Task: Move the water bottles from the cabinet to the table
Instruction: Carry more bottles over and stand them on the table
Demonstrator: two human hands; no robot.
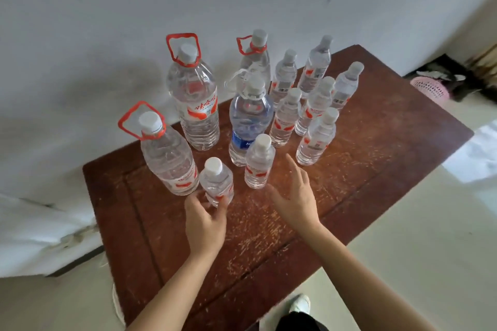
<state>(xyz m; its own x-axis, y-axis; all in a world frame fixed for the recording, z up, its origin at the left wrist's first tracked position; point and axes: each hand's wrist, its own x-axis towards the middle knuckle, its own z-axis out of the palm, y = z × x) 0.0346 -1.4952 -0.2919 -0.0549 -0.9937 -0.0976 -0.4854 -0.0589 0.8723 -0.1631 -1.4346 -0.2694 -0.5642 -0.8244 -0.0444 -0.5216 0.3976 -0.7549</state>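
On the brown wooden table [363,164], close to the white wall [107,21], many water bottles [285,118] stand upright in one group: the large ones with red handles are at the back and the left, the small ones are at the right. At the front of the group, the left hand [205,223] holds the nearest small bottle [216,183] by its lower part, thumb and fingers curled round it. The right hand [295,196] is wide, its fingers straight, just beside a second small bottle [259,162] without touching it.
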